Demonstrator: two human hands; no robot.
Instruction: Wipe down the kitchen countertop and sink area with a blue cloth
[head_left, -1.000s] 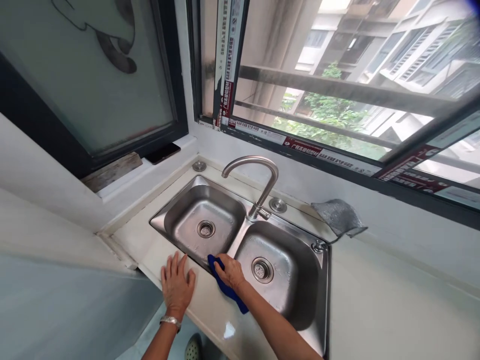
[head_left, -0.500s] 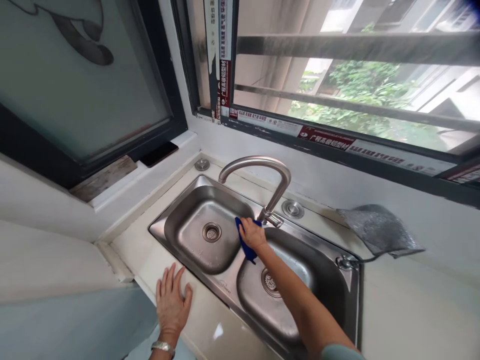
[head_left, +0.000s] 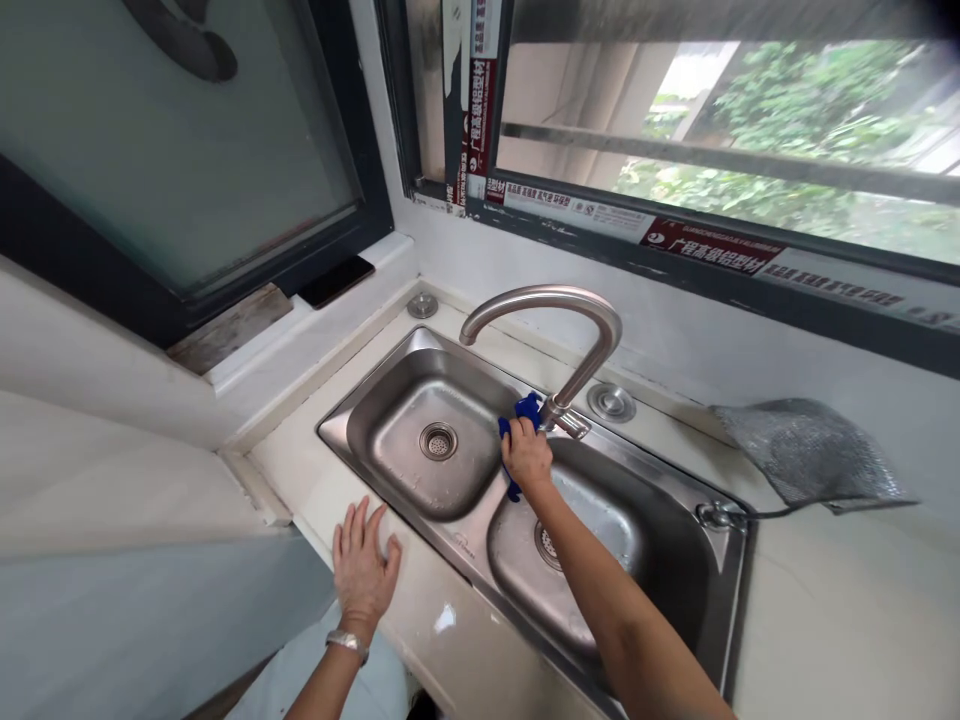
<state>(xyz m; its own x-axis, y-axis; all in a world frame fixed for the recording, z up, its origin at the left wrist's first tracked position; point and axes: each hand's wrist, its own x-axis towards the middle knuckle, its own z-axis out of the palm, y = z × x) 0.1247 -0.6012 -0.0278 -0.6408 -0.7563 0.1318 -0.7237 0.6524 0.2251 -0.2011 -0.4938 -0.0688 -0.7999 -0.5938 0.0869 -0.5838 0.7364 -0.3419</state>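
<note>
My right hand (head_left: 527,455) grips a blue cloth (head_left: 528,408) on the divider between the two bowls of the stainless steel sink (head_left: 461,540), close to the base of the faucet (head_left: 574,395). Parts of the cloth stick out above and below the fingers. The faucet's curved spout reaches over toward the left bowl. My left hand (head_left: 366,565) rests on the front edge of the cream countertop (head_left: 307,480), fingers spread and holding nothing; a silver band circles that wrist. Water drops dot both bowls, and my right forearm crosses the right one.
Two metal drain strainers, one at the back left corner (head_left: 422,305) and one behind the faucet (head_left: 611,402), sit on the counter. A silver bubble-foil sheet (head_left: 810,455) lies at the right. A dark phone-like slab (head_left: 337,282) lies on the ledge below the window frame (head_left: 570,235).
My right hand has worked the cloth slightly up the divider toward the faucet base, and the cloth is more bunched. The left hand stays on the counter edge. The camera view has shifted.
</note>
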